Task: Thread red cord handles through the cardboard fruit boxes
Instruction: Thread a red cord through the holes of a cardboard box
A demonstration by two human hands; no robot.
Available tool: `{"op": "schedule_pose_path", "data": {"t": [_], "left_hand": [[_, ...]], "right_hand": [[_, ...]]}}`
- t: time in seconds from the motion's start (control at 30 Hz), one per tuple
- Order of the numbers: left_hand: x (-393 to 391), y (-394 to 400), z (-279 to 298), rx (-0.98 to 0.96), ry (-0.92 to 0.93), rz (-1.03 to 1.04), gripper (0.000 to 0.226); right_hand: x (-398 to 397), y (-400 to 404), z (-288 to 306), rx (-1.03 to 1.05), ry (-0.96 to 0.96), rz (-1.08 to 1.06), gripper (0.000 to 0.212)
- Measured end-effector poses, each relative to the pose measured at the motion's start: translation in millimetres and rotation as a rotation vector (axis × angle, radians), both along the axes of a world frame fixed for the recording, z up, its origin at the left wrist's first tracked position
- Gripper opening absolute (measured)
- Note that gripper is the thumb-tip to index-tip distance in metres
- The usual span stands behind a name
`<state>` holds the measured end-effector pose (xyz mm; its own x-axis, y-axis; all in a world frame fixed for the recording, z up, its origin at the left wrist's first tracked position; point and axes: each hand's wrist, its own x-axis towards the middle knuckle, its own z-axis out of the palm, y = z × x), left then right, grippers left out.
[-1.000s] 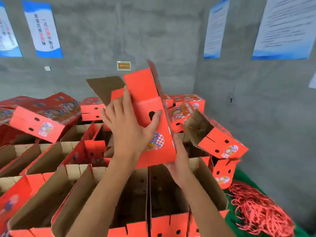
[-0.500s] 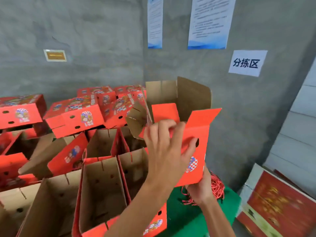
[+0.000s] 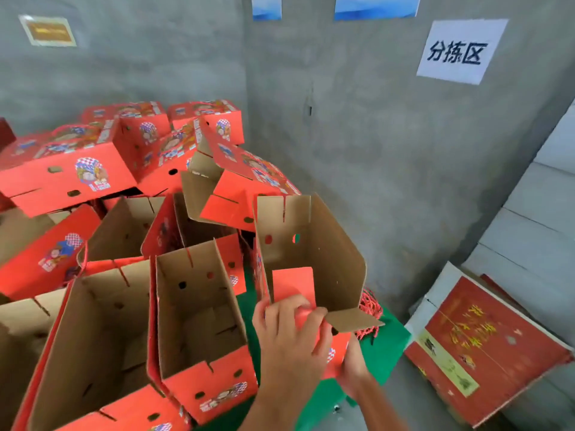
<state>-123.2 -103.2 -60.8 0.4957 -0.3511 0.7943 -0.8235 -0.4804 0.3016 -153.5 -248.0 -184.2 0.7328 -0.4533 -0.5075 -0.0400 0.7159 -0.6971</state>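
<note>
I hold an open red cardboard fruit box (image 3: 314,253) in front of me, its brown inside facing me, two round holes high on its far wall. My left hand (image 3: 291,329) grips its near red flap from above. My right hand (image 3: 354,365) holds the box from below at its right side, mostly hidden behind it. A bundle of red cord handles (image 3: 370,309) lies on the green cloth (image 3: 389,340) just behind the box, largely covered by it.
Several open red boxes (image 3: 196,306) stand packed together to the left. Closed and tipped boxes (image 3: 68,172) are heaped behind them against the grey wall. A stack of flat red cartons (image 3: 485,346) leans at the lower right beside white slabs.
The view swung right and down. The box came off the pile at the left and now sits lower over the green cloth, turned so its open inside faces me.
</note>
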Motion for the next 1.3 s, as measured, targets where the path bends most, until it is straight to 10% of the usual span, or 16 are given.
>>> {"op": "schedule_pose_path", "data": {"t": [0.3,0.5,0.87,1.07,1.3], "left_hand": [[-3.9,5.8,-79.4,0.205,0.128,0.227,0.036],[-9.5,19.2,-93.4,0.325,0.218,0.266,0.053],[3.5,26.1,-95.3,0.338,0.186,0.516,0.013],[-6.1,26.9,-82.4,0.341,0.221,0.565,0.032],[-0.4,-2.4,-45.4,0.307,0.172,0.454,0.051]], "right_hand": [[35.4,-22.8,-59.9,-0.270,0.215,0.481,0.031],[50.8,-4.9,-62.7,-0.403,0.017,0.446,0.032],[79.0,-0.2,-65.8,-0.542,0.091,0.649,0.039],[75.8,3.7,-69.8,-0.619,0.037,0.763,0.040],[75.6,-45.7,-73.0,-1.462,0.240,0.882,0.023]]}}
